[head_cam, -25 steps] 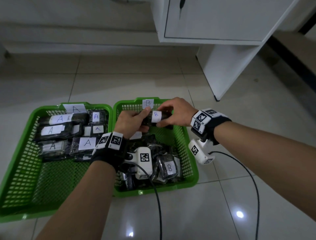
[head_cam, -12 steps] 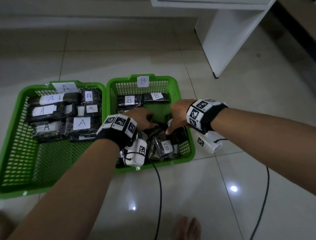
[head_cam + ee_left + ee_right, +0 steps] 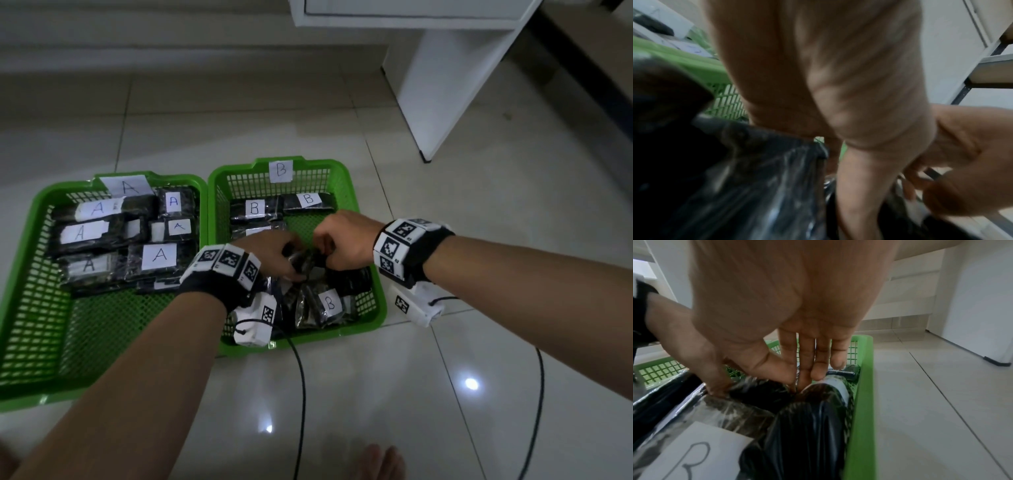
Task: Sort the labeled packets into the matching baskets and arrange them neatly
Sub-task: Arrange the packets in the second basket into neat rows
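Note:
Two green baskets stand side by side on the floor. Basket A (image 3: 178,179), on the left, holds several flat black packets labelled A (image 3: 159,255). In basket B (image 3: 315,163), two B packets (image 3: 255,209) (image 3: 308,200) lie in a row at the far end, and a loose pile with another B packet (image 3: 329,303) fills the near end. Above that pile my left hand (image 3: 291,260) and right hand (image 3: 323,251) meet, each pinching one black packet (image 3: 306,262) whose label is hidden. In the right wrist view my right fingers (image 3: 805,369) press down onto black packets (image 3: 760,391).
A white cabinet (image 3: 445,85) stands on the tiles at the back right. Two black cables (image 3: 301,394) trail from the wrist cameras toward me. A bare foot (image 3: 380,462) shows at the bottom edge. The near half of basket A is bare mesh (image 3: 102,325).
A second ago both hands held a B packet at the basket's far end. That packet now lies in the far row, and both hands have come back to the pile and taken hold of another packet.

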The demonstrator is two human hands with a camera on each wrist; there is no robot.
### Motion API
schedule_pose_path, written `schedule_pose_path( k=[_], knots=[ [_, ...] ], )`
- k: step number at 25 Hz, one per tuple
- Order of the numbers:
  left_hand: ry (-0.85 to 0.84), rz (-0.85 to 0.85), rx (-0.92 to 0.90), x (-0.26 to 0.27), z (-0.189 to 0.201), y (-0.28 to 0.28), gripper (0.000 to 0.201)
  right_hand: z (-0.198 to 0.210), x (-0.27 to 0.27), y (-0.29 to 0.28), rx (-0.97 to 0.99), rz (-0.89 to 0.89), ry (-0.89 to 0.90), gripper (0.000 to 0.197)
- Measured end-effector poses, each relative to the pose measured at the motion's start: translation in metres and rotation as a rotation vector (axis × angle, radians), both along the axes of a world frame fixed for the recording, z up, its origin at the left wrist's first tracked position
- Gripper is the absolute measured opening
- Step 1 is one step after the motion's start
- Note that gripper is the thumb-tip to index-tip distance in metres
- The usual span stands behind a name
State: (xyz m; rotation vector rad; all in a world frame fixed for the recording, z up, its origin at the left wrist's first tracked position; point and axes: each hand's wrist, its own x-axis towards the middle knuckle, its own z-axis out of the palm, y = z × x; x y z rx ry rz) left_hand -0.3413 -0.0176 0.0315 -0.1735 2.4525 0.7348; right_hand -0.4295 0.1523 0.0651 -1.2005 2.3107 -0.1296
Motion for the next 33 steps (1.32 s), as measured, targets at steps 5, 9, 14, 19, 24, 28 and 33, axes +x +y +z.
schedule_pose_path(
  k=[5,9,14,19,24,28,33],
  knots=[
    [0.11,0.601,0.603,0.003,0.004,-0.023,0.031,-0.007,-0.023,-0.004,-0.25,-0.237,-0.089,0.038],
    [0.216,0.843,0.996,0.004,0.014,-0.024,0.026,0.002,-0.022,-0.017,-0.421,-0.229,-0.116,0.055],
    [0.289,0.901,1.132,-0.002,0.021,-0.029,0.029,0.003,-0.017,-0.032,-0.455,-0.194,0.049,0.05],
    [0.388,0.785,0.907,-0.014,0.027,-0.029,0.026,0.014,-0.027,-0.035,-0.58,-0.356,-0.116,0.057],
    [0.325,0.725,0.878,-0.017,0.034,-0.033,0.034,0.017,-0.034,-0.043,-0.643,-0.643,-0.552,0.046],
    [0.351,0.678,0.73,-0.019,0.031,-0.034,0.033,0.009,-0.034,-0.043,-0.523,-0.426,-0.102,0.052],
    [0.441,0.919,0.881,-0.027,0.033,-0.033,0.055,0.015,-0.031,-0.052,-0.544,-0.416,-0.037,0.061]
  ],
)
